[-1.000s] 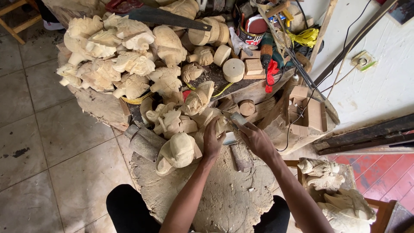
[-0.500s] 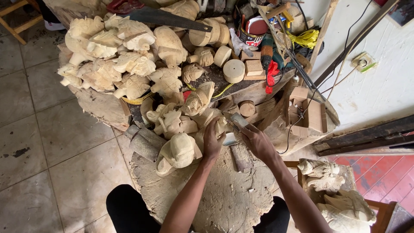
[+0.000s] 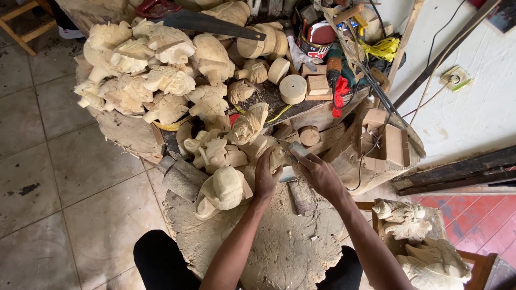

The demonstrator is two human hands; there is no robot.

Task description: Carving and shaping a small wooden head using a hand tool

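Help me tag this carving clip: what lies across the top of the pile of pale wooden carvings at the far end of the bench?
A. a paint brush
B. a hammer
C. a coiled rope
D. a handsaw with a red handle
D: a handsaw with a dark blade and red handle lies across the heap of pale carvings.

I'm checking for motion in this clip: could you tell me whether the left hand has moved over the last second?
No. The left hand grips the same pale wooden carving, sitting as before against the round wooden disc on the bench.
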